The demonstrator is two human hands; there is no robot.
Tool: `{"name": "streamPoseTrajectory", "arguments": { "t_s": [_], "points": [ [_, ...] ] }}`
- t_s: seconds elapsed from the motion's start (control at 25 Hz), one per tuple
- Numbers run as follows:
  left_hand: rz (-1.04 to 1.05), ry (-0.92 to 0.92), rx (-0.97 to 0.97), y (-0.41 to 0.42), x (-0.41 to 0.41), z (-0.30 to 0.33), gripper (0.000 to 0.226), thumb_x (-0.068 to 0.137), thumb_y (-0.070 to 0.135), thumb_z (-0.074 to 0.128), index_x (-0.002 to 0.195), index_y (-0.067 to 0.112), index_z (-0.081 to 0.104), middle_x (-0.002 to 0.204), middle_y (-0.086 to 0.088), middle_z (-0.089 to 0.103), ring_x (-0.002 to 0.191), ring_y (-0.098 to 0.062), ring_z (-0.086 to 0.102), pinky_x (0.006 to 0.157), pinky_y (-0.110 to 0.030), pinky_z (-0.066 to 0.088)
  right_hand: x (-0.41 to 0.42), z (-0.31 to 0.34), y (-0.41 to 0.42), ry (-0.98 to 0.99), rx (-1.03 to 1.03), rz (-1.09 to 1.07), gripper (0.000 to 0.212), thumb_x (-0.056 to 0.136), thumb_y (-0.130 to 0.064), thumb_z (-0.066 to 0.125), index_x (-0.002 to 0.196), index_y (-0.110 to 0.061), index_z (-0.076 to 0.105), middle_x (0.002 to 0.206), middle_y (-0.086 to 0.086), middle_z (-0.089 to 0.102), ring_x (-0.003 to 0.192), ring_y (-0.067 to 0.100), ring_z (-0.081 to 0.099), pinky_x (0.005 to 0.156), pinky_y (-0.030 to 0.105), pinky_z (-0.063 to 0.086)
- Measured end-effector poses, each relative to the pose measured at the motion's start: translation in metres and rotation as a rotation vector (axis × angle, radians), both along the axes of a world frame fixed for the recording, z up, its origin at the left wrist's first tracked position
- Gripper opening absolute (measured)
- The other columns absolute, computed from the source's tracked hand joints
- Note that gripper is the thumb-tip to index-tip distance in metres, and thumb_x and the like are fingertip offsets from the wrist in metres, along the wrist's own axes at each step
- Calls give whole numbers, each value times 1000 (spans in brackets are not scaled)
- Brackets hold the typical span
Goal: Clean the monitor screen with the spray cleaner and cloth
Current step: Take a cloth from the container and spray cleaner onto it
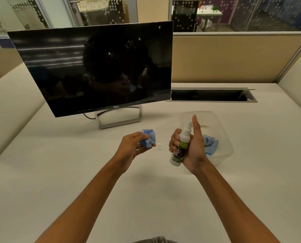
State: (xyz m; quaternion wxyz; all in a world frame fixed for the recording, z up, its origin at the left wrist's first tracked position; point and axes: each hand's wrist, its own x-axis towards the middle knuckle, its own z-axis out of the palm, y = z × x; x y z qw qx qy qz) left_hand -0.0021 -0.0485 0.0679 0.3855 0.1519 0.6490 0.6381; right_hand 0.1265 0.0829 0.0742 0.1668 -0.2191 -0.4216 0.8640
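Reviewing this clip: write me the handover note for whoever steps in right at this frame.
Left hand: grips a crumpled blue cloth above the desk.
Right hand: holds the spray bottle upright, forefinger raised by the nozzle.
Monitor: stands ahead left, dark, with scattered droplets on the screen.
A second blue cloth lies in the clear tub on the right.
Done: some spray seems applied. Left: wipe the screen with the cloth.

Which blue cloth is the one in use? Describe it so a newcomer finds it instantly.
Start at the dark monitor on the white desk; just in front of its stand, the left hand grips a crumpled blue cloth. The other blue cloth lies in the clear container behind the right hand, unheld.
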Motion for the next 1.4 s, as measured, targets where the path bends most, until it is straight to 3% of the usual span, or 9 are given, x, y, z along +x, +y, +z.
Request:
{"name": "streamPoseTrajectory", "arguments": {
  "t_s": [0.2,0.4,0.6,0.72,0.84,1.0,1.24,1.4],
  "points": [
    [17,18,-42,-18,-5,-11,18,94,17,53,104,9,66,98,-7,69,94,-24,68,79,-24,57,-3,0,-3,152,-233,111,60,83,-66,35,55,-13,35,43,-2,34,41,10,30,44,22,24],
    [17,20,-34,-18,-5,-11,23,94,18,54,111,8,64,101,-11,69,95,-26,68,78,-24,58,-6,-1,-2,258,-325,217,65,78,-76,30,60,-14,37,39,-3,34,34,8,31,41,21,19],
    [10,24,-3,-12,-2,-5,18,94,18,53,103,11,67,93,-6,72,87,-21,70,70,-20,57,-10,-6,0,470,-417,410,66,80,-73,29,63,-11,44,44,2,48,37,10,45,42,21,30],
    [-4,17,27,-11,0,1,24,97,17,48,83,16,68,76,3,74,77,-17,71,66,-18,56,-14,-11,2,549,-449,516,77,81,-77,19,63,-8,48,46,4,40,40,12,53,46,21,40],
    [7,-2,25,-9,-1,2,24,97,17,45,84,18,65,84,-2,72,81,-20,70,69,-20,58,-16,-13,1,587,-447,612,77,79,-78,17,63,-9,46,48,4,40,40,12,44,49,22,46],
    [8,6,30,-8,0,4,21,97,18,45,86,22,63,88,-2,67,76,-16,70,67,-18,57,-15,-10,1,502,-379,630,69,81,-74,28,69,-9,49,47,4,36,39,12,36,45,21,36],
    [14,18,42,-6,-3,6,19,97,18,46,89,21,63,87,-1,68,73,-15,70,66,-18,57,-14,2,1,251,-185,335,61,80,-68,25,60,-12,39,40,-1,38,33,9,33,42,21,26],
    [4,53,33,-6,-6,4,19,98,20,45,93,17,64,97,-8,68,87,-22,69,78,-24,57,-20,7,-5,-115,212,143,60,74,-68,39,56,-12,43,43,1,39,36,11,32,41,18,27]
  ]
}}
